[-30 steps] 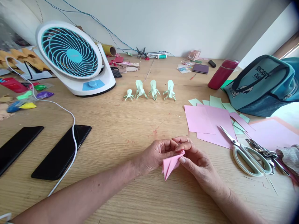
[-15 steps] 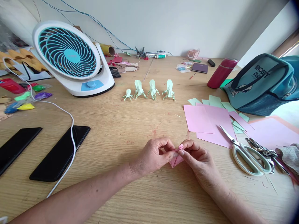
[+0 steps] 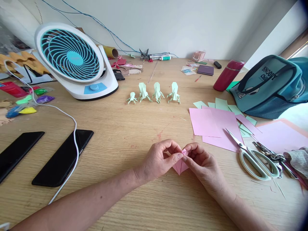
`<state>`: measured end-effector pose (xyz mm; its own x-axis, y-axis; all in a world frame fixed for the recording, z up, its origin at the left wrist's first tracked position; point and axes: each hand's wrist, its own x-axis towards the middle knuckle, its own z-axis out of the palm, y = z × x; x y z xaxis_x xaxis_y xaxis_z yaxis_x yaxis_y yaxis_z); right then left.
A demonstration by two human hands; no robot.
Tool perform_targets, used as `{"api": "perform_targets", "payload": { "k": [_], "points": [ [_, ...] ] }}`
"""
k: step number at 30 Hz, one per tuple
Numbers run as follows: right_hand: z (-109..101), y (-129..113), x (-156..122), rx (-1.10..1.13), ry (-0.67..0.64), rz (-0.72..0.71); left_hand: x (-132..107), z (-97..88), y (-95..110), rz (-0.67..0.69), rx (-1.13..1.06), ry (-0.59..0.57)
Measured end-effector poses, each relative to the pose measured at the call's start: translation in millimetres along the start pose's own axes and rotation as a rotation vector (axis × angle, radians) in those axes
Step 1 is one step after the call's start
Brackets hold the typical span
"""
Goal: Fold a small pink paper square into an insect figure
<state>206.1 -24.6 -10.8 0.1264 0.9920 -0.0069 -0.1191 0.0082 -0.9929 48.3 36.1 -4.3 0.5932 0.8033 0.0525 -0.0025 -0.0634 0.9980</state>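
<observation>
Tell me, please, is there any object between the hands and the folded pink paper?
Nothing visible stands in the way: the left hand and the right hand both pinch the folded pink paper near its upper end. The scissors lie apart, beyond the right hand.

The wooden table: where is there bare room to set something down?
Mostly bare wood lies between the hands, the green paper figures, the cable-crossed black device and the pink sheets. Another patch lies between the forearms. The right is crowded with scissors, sheets and a bag.
</observation>
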Motion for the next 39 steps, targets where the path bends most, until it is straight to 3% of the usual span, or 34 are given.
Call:
{"api": "perform_targets", "payload": {
  "k": [5, 12, 20, 31, 39],
  "points": [
    [1.8, 3.0, -1.6, -0.005, -0.019, -0.020, 0.9, -0.7, 1.1, -0.020, 0.002, 0.026],
    [1.1, 0.0, -6.1, -0.176, -0.122, 0.078, -1.6, -0.8, 4.1, 0.071, 0.088, 0.094],
    [2.9, -0.5, -6.2, -0.211, -0.106, 0.077, -0.2, -0.1, 3.6, 0.033, 0.051, 0.060],
    [5.8, -2.8, -7.9, -0.306, -0.114, 0.040, -2.7, 1.4, 5.8, 0.021, 0.109, 0.113],
    [4.6, -1.1, -8.1, -0.286, -0.123, 0.052, 0.3, -0.7, 2.2, -0.036, 0.028, 0.037]
  ]
}}
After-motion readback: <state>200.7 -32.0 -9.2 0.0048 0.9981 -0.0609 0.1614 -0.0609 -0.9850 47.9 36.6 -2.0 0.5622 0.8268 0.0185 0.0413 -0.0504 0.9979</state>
